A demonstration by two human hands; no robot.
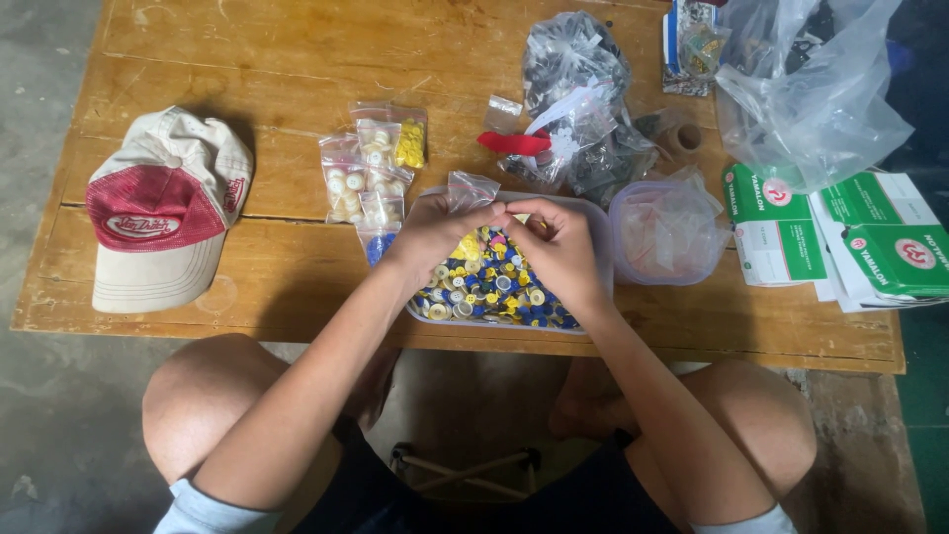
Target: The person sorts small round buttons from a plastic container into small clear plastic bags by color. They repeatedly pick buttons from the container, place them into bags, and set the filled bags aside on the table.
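Observation:
My left hand (433,234) pinches a small clear plastic bag (470,188) by its top, held above a shallow tray (599,229). The tray is full of blue, yellow and white buttons (486,287). My right hand (559,247) is right beside the left one, fingertips closed at the bag's mouth; what it pinches there is too small to see. Both hands hover over the tray's back half. Just left of the tray lie several small clear bags (368,176) packed with white, yellow and blue buttons.
A red and cream cap (163,213) lies at the table's left. Behind the tray are bags of dark parts (573,89) and a red piece. A clear tub (664,232) of bags sits right of the tray, beside green-and-white boxes (840,232) and a big plastic bag (811,89).

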